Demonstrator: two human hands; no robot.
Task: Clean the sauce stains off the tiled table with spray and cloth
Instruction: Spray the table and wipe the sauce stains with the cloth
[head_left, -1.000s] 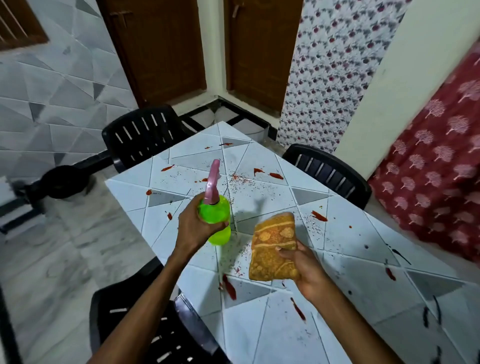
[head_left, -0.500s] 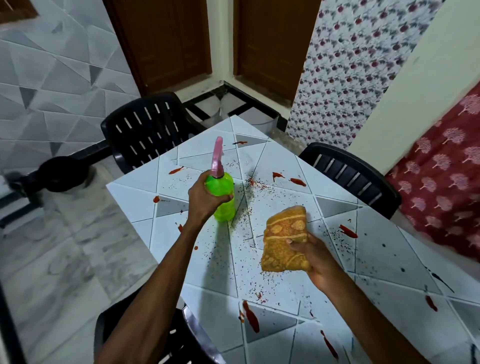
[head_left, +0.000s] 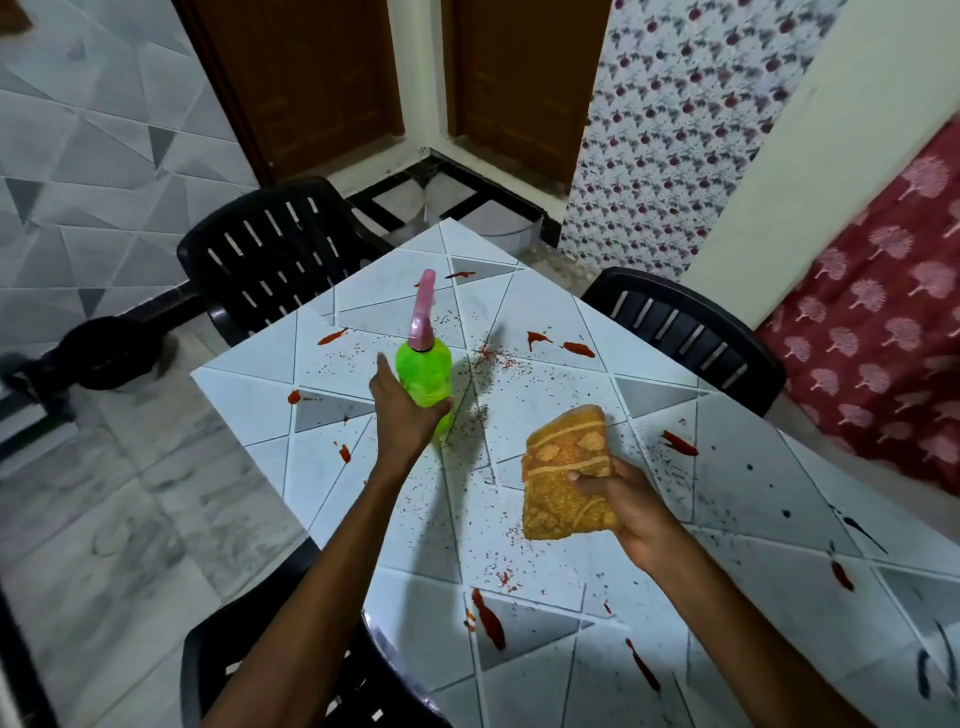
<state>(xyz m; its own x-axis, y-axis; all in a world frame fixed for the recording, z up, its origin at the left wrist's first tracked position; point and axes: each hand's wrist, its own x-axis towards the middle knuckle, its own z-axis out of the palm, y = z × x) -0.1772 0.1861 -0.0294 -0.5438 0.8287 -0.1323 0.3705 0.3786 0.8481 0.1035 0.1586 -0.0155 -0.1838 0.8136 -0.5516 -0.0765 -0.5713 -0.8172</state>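
Observation:
My left hand (head_left: 404, 415) grips a bright green spray bottle (head_left: 425, 382) with a pink nozzle that points away from me, over the far half of the white tiled table (head_left: 545, 395). To its right my right hand (head_left: 626, 506) holds a folded orange patterned cloth (head_left: 566, 470) just above the tabletop. Red sauce streaks lie scattered over the tiles, such as two near the far right edge (head_left: 558, 343), one by the left edge (head_left: 294, 397) and a long one close to me (head_left: 488, 618). Fine red and dark specks cover the middle tiles.
Black plastic chairs stand at the far left (head_left: 270, 260), the far right (head_left: 691, 332) and right below me (head_left: 249, 670). Dark streaks mark the tiles at the near right (head_left: 862, 530). Marble floor lies to the left; two brown doors and curtains are behind the table.
My left hand has carried the spray bottle farther over the table, toward its far corner. The right hand with the cloth has stayed alongside, and my view has shifted forward.

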